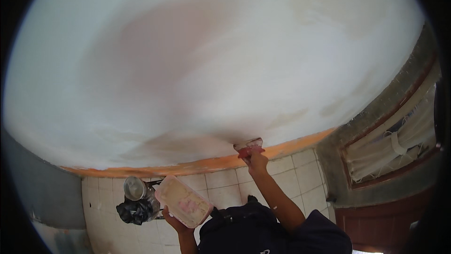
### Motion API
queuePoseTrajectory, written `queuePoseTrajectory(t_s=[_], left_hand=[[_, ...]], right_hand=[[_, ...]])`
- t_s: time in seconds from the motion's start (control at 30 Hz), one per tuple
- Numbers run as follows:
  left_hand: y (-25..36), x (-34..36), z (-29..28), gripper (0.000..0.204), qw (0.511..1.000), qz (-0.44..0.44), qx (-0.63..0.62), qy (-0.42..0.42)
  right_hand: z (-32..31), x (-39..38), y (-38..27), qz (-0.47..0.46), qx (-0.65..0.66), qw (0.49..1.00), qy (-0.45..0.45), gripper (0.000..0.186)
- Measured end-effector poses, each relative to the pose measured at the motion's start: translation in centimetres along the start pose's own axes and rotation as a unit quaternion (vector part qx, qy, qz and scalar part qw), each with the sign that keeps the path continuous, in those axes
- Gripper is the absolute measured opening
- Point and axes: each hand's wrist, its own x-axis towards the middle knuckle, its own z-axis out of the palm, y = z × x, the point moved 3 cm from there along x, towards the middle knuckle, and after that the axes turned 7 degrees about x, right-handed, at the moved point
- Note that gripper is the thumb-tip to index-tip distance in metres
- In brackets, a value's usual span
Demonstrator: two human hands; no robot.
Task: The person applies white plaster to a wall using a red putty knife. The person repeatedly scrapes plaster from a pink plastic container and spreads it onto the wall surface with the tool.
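Right hand (pixel 257 161) grasping red scraper (pixel 244 152) low against white wall (pixel 263 80), likely light, stiff, best pinched at its back; left hand (pixel 176 224) clasping tub (pixel 162 189) by its side, probably heavier, pale paste (pixel 176 196) soft, slippery.

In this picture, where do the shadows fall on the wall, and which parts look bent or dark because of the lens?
Head view: a broad, soft shadow lies on the white wall, left of and above centre; a smaller one spreads left from the scraper in the right hand. Head view: the orange band curves, and the picture corners fall to black.
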Motion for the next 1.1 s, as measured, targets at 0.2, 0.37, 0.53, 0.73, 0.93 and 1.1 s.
queuePoseTrajectory(t_s=[0.2, 0.37, 0.53, 0.73, 0.93, 1.1], left_hand=[[5.2, -3.1, -2.5, 0.072, 1.000, -0.020, -0.003, -0.019], [10.8, -4.1, -6.4, 0.073, 0.999, -0.027, 0.006, -0.037], [15.5, -6.9, -8.8, 0.073, 0.997, -0.038, 0.027, -0.067], [18.5, -11.9, -10.1, 0.072, 0.997, -0.044, 0.011, -0.064], [20.8, -15.6, -13.6, 0.074, 0.998, -0.039, 0.013, -0.053], [23.2, -16.0, -15.9, 0.074, 0.994, -0.058, -0.001, -0.094]], right_hand=[[6.3, -5.3, -1.1, -0.049, 0.009, 0.998, -0.026, 0.011], [9.0, -16.0, -0.4, -0.115, 0.017, 0.989, -0.091, 0.009], [3.0, -23.2, 3.5, -0.142, 0.053, 0.987, -0.053, 0.013], [-6.3, -16.9, 14.1, -0.040, 0.007, 0.984, 0.176, 0.017], [-0.3, -21.6, 14.3, -0.113, -0.007, 0.982, 0.154, 0.013], [3.7, -27.5, 12.6, -0.130, 0.033, 0.990, 0.033, 0.008]])
